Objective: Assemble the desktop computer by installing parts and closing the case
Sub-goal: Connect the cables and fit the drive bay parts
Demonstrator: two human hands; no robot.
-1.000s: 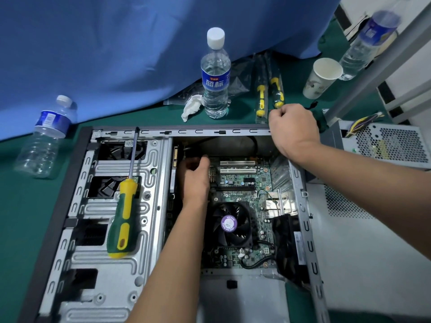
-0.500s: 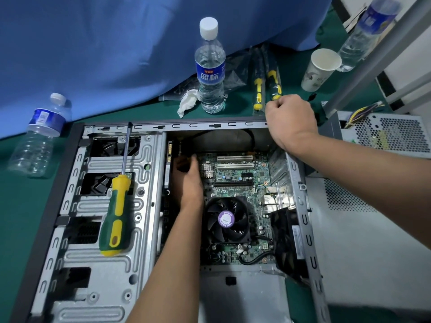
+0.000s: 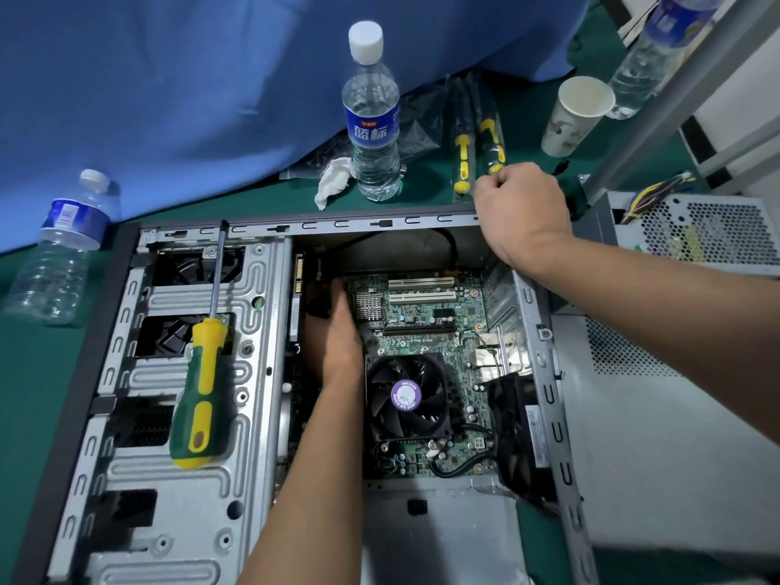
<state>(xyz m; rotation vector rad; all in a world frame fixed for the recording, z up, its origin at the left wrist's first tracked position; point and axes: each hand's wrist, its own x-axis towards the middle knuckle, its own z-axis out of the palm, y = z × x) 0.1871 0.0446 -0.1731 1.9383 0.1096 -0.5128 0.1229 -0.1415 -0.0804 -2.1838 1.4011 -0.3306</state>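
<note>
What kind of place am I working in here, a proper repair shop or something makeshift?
Probably a makeshift workbench rather than a fitted shop: a green mat under the open computer case, a blue cloth draped behind, and water bottles and a paper cup among the tools.

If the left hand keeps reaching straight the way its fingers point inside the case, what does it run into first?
Probably the black cable along the case's far wall; the left hand points up-frame beside the motherboard. Its fingertips sit in shadow, so depth is uncertain.
</note>
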